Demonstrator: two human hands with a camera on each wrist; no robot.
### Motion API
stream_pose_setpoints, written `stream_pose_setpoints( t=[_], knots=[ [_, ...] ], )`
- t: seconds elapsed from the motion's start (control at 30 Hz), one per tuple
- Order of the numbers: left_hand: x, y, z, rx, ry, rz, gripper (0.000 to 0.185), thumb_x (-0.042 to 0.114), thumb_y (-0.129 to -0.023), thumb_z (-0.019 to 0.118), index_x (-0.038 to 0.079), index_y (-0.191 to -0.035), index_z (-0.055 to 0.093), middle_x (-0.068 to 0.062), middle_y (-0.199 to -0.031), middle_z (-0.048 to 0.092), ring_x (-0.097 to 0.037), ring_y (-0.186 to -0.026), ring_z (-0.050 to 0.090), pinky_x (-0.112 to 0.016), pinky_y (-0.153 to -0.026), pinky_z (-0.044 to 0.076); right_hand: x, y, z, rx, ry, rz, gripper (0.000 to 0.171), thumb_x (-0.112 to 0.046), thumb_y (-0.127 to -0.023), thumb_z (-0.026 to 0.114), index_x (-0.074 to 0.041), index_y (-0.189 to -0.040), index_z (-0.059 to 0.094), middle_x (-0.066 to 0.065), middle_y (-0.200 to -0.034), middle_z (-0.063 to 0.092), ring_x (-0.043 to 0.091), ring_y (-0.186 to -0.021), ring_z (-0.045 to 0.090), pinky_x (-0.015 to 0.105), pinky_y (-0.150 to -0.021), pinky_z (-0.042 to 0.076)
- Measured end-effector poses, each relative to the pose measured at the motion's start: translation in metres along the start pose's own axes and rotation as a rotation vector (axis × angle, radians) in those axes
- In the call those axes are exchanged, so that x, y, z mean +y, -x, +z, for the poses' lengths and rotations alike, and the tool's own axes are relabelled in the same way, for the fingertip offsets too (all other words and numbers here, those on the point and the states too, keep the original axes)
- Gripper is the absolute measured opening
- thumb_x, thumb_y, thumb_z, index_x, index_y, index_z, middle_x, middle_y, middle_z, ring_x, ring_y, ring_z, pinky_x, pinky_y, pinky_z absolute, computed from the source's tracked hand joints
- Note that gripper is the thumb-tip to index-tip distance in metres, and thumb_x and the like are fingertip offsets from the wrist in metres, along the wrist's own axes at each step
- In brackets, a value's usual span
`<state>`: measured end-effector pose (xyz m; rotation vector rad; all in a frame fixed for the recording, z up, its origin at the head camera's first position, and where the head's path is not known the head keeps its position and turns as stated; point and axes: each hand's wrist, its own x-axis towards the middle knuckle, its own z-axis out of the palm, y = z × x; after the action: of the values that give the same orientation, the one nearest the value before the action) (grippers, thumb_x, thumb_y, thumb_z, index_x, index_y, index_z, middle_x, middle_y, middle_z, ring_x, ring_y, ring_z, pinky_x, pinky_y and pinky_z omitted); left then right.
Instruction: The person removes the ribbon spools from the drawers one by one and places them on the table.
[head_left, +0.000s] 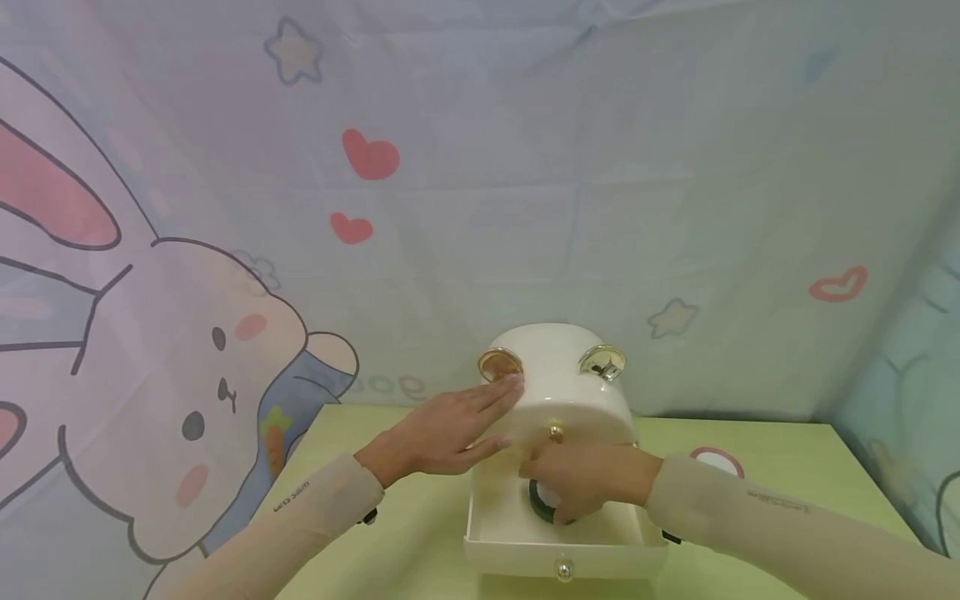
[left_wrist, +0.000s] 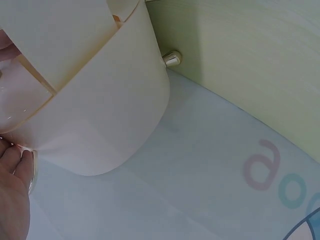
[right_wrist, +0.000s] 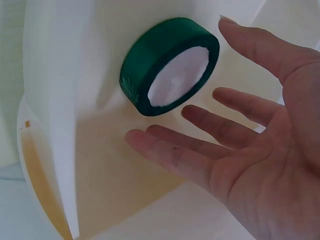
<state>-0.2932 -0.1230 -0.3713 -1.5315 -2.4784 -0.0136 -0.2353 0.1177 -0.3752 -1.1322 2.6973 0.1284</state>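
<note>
Cream storage box, rounded top, stands on a green table against a bunny-print backdrop. Its bottom drawer is pulled out toward the person.

Left hand lies flat against the box's left side, fingers straight, tips near a gold knob.

Right hand is nearer the tape, reaching into the drawer with fingers spread and relaxed, gripping nothing.

Green tape roll lies in the drawer just beyond the right fingertips, not clearly touching. Its short axis and open core point toward the palm.
</note>
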Motion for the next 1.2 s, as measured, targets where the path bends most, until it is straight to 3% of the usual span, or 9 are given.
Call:
stream_pose_setpoints(
  t=[0.17, 0.63, 1.2],
  knots=[
    [0.0, -0.001, 0.0, 0.003, -0.012, 0.01, 0.071, 0.048, -0.114, 0.032, 0.006, -0.169, 0.016, -0.01, -0.177, 0.02, -0.025, -0.162, 0.03, -0.04, -0.127, 0.038, -0.001, -0.003, 0.005, -0.006, 0.041, -0.012, 0.051, -0.022, -0.071, 0.095, -0.015, -0.115, 0.069, -0.001, -0.101, 0.066, 0.01, -0.087, 0.058, 0.026, -0.086, 0.056],
    [0.0, 0.0, 0.001, 0.004, -0.002, -0.003, 0.072, 0.048, -0.114, 0.034, 0.008, -0.17, 0.014, -0.008, -0.178, 0.018, -0.023, -0.162, 0.029, -0.04, -0.127, 0.038, 0.001, -0.01, 0.007, -0.02, 0.04, -0.025, 0.043, -0.017, -0.069, 0.094, -0.014, -0.102, 0.067, -0.004, -0.086, 0.063, 0.008, -0.075, 0.051, 0.024, -0.075, 0.053],
    [0.0, 0.002, 0.002, -0.001, -0.004, -0.001, 0.072, 0.05, -0.114, 0.032, 0.008, -0.17, 0.014, -0.008, -0.178, 0.018, -0.023, -0.163, 0.028, -0.04, -0.127, 0.038, -0.002, -0.017, 0.005, -0.078, 0.072, 0.001, 0.047, -0.023, -0.069, 0.098, -0.016, -0.105, 0.068, -0.004, -0.093, 0.067, 0.007, -0.081, 0.054, 0.023, -0.084, 0.053]
  ],
)
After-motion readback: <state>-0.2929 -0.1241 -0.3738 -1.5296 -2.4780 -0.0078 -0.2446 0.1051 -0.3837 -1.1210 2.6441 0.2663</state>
